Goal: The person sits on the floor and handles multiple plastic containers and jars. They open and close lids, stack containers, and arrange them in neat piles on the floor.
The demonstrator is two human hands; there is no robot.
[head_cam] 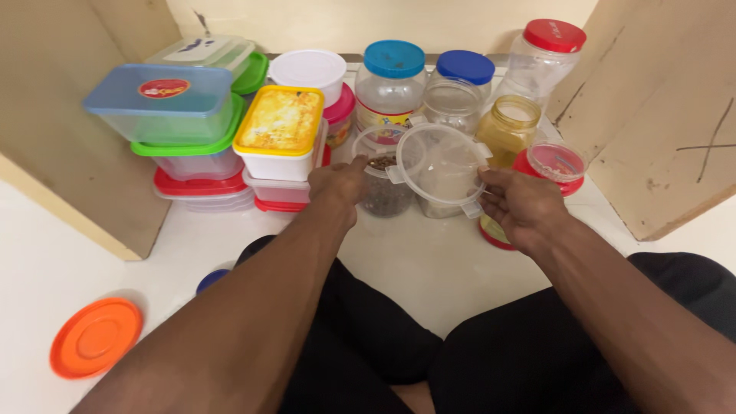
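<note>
Clear, light, slippery plastic: the left hand (340, 182) grips the small open jar (383, 184) at its rim, while the right hand (521, 207) pinches the stiff clip lid (438, 165) by its edge.

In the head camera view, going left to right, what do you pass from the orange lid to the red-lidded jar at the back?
Orange lid → blue-lidded box → yellow-lidded tub → left hand on the small open jar → clear clip lid → right hand → red-lidded jar.
</note>
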